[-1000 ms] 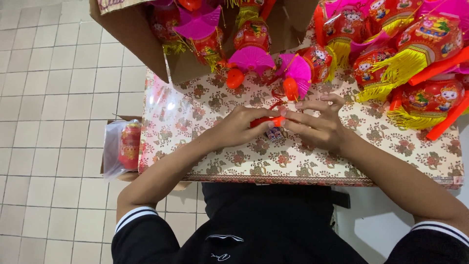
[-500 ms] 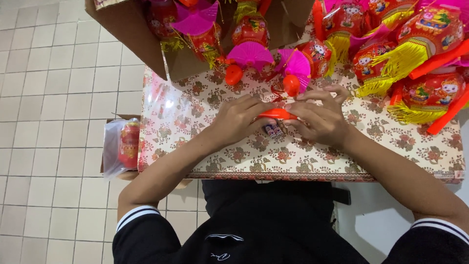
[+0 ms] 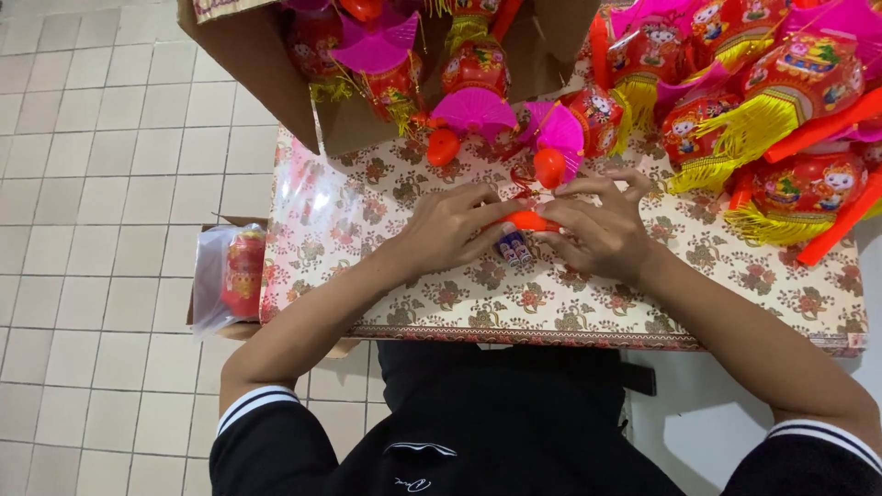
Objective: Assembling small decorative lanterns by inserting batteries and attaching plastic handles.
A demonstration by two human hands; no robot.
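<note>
2 hands [image 3: 533, 225] pinch orange handle [image 3: 531, 220]; brown cardboard box [image 3: 266, 69] upper left.

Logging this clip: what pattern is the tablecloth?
The tablecloth is cream with repeated red-and-green flower motifs and a patterned border, clearest in the head view.

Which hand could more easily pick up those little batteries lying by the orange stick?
Probably the right hand. Both hands pinch the orange stick, but the batteries lie just beneath it, next to the right hand's thumb. The left hand has its fingers stretched along the stick, slightly farther off.
</note>
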